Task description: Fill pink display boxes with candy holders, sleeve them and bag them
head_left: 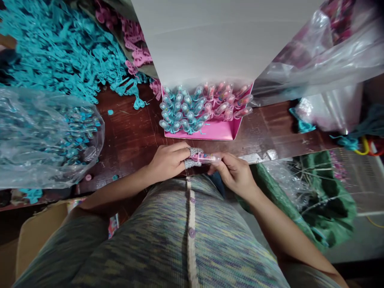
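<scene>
A clear plastic tube with a pink end (208,158) lies level between my two hands, just in front of my body. Grey coverings wrap the fingertips of my left hand (171,161), which pinches the tube's pink end. On the clear rounded end, the thumb and fingers of my right hand (235,174) are closed. Small coloured bits show inside the tube. Just beyond my hands stands a pink box (199,135) with its white lid raised. Blue-capped tubes (183,110) fill its left side, and pink ones (226,100) stand at the right.
Turquoise plastic pieces (60,48) are heaped at the back left, beside pink pieces (139,56). A clear bag of blue-ended tubes (48,136) lies at the left. Plastic bags (318,68) sit at the right, with a green sack (333,208) below the table edge.
</scene>
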A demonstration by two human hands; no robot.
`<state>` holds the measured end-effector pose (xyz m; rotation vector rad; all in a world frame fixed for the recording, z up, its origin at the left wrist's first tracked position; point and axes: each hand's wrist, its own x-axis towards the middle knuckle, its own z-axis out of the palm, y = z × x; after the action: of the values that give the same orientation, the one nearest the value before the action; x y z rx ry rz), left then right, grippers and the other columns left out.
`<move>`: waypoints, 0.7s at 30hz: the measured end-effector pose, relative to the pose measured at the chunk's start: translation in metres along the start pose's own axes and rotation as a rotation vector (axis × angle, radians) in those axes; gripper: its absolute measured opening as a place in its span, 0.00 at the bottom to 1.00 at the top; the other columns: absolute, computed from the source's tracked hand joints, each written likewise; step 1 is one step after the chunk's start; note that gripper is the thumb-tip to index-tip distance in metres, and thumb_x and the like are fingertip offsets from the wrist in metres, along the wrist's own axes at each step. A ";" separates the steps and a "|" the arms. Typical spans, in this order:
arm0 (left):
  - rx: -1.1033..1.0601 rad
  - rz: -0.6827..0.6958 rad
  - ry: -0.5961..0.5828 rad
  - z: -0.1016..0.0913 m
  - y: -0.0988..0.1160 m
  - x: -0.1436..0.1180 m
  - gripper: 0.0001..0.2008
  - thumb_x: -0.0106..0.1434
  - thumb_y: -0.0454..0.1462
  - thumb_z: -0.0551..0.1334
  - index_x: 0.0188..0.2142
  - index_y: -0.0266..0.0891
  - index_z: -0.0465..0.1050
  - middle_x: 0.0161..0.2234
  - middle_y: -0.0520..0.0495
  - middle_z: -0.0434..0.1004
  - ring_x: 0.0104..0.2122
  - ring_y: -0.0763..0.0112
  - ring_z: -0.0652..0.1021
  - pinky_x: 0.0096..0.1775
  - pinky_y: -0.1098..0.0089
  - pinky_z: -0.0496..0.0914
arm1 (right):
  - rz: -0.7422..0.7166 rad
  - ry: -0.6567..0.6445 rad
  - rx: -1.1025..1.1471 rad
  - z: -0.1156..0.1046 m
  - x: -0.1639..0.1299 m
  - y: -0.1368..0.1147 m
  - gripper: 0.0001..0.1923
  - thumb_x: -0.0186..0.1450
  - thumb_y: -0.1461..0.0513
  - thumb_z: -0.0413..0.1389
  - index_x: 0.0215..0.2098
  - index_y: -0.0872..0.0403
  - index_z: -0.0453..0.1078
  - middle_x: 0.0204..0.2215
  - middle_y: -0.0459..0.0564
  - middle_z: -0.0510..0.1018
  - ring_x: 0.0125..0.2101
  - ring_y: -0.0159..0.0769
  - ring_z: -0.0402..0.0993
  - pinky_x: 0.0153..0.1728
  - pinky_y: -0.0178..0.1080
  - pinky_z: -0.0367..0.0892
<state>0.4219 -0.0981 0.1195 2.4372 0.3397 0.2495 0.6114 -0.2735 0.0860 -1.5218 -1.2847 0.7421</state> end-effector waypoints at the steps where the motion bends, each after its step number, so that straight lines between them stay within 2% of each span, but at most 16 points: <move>1: -0.052 -0.013 -0.002 0.000 0.000 0.001 0.11 0.76 0.40 0.62 0.41 0.37 0.80 0.36 0.46 0.82 0.35 0.70 0.81 0.37 0.73 0.72 | 0.020 -0.017 0.022 -0.001 0.000 -0.001 0.11 0.79 0.56 0.54 0.52 0.49 0.76 0.30 0.45 0.84 0.30 0.35 0.83 0.37 0.37 0.78; 2: -0.103 -0.038 -0.003 -0.001 0.002 0.002 0.10 0.75 0.41 0.63 0.42 0.38 0.80 0.36 0.47 0.81 0.35 0.70 0.81 0.38 0.72 0.73 | 0.026 -0.038 0.051 -0.002 0.001 -0.002 0.13 0.78 0.54 0.55 0.56 0.49 0.75 0.35 0.47 0.85 0.33 0.35 0.84 0.37 0.37 0.79; 4: -0.182 -0.100 -0.028 -0.001 0.007 0.004 0.08 0.74 0.41 0.65 0.44 0.39 0.77 0.37 0.47 0.82 0.36 0.68 0.82 0.38 0.71 0.74 | 0.000 -0.079 0.098 -0.005 0.003 -0.005 0.25 0.75 0.51 0.60 0.67 0.48 0.67 0.50 0.54 0.85 0.43 0.39 0.86 0.41 0.39 0.81; 6: -0.192 -0.121 -0.074 -0.001 0.013 0.010 0.09 0.73 0.40 0.66 0.48 0.38 0.75 0.40 0.46 0.83 0.38 0.65 0.83 0.40 0.68 0.76 | -0.038 -0.076 0.083 -0.012 0.007 -0.009 0.33 0.73 0.51 0.63 0.72 0.46 0.61 0.57 0.56 0.82 0.48 0.42 0.85 0.43 0.41 0.82; 9: -0.079 -0.031 -0.021 -0.005 0.015 0.031 0.12 0.72 0.40 0.67 0.51 0.38 0.74 0.53 0.38 0.81 0.54 0.55 0.81 0.54 0.57 0.76 | -0.069 0.057 -0.057 -0.035 0.017 -0.015 0.22 0.72 0.56 0.65 0.63 0.44 0.71 0.46 0.49 0.86 0.40 0.39 0.86 0.41 0.40 0.82; 10: -0.032 0.005 0.027 -0.008 0.011 0.041 0.12 0.72 0.41 0.67 0.51 0.39 0.75 0.58 0.37 0.79 0.60 0.52 0.78 0.61 0.52 0.72 | -0.071 0.117 -0.117 -0.046 0.022 -0.015 0.17 0.72 0.58 0.65 0.58 0.43 0.75 0.44 0.47 0.87 0.38 0.39 0.86 0.39 0.40 0.81; 12: 0.020 0.064 0.074 -0.014 -0.002 0.061 0.08 0.73 0.42 0.66 0.48 0.41 0.77 0.63 0.40 0.75 0.69 0.48 0.70 0.69 0.45 0.62 | -0.085 0.172 -0.249 -0.068 0.035 -0.010 0.11 0.71 0.57 0.67 0.51 0.43 0.79 0.45 0.47 0.87 0.41 0.41 0.86 0.41 0.42 0.81; 14: 0.041 0.108 0.019 -0.020 -0.019 0.076 0.06 0.75 0.39 0.63 0.44 0.42 0.79 0.63 0.46 0.77 0.71 0.49 0.67 0.71 0.40 0.55 | -0.120 0.124 -0.370 -0.086 0.050 0.000 0.08 0.70 0.56 0.67 0.48 0.43 0.80 0.45 0.47 0.87 0.43 0.44 0.85 0.43 0.45 0.81; 17: 0.085 0.130 -0.073 -0.029 -0.037 0.082 0.10 0.77 0.36 0.58 0.42 0.40 0.79 0.64 0.47 0.77 0.71 0.49 0.67 0.71 0.35 0.49 | -0.151 -0.007 -0.435 -0.095 0.066 0.012 0.08 0.70 0.53 0.67 0.46 0.44 0.81 0.38 0.46 0.86 0.37 0.44 0.84 0.39 0.46 0.80; 19: 0.108 0.105 -0.015 -0.033 -0.037 0.076 0.09 0.76 0.40 0.61 0.41 0.40 0.79 0.66 0.45 0.74 0.71 0.47 0.66 0.71 0.36 0.50 | -0.129 -0.029 -0.362 -0.091 0.071 0.012 0.09 0.70 0.52 0.67 0.45 0.46 0.81 0.37 0.46 0.86 0.35 0.41 0.83 0.38 0.44 0.80; 21: 0.091 0.093 0.065 -0.035 -0.025 0.070 0.10 0.73 0.45 0.65 0.43 0.41 0.79 0.67 0.42 0.73 0.70 0.46 0.68 0.70 0.40 0.56 | -0.087 -0.033 -0.212 -0.086 0.071 0.004 0.10 0.71 0.51 0.66 0.46 0.47 0.79 0.39 0.47 0.86 0.37 0.39 0.84 0.38 0.43 0.80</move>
<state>0.4744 -0.0377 0.1368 2.5419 0.2721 0.3618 0.7077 -0.2301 0.1207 -1.6153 -1.4821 0.5922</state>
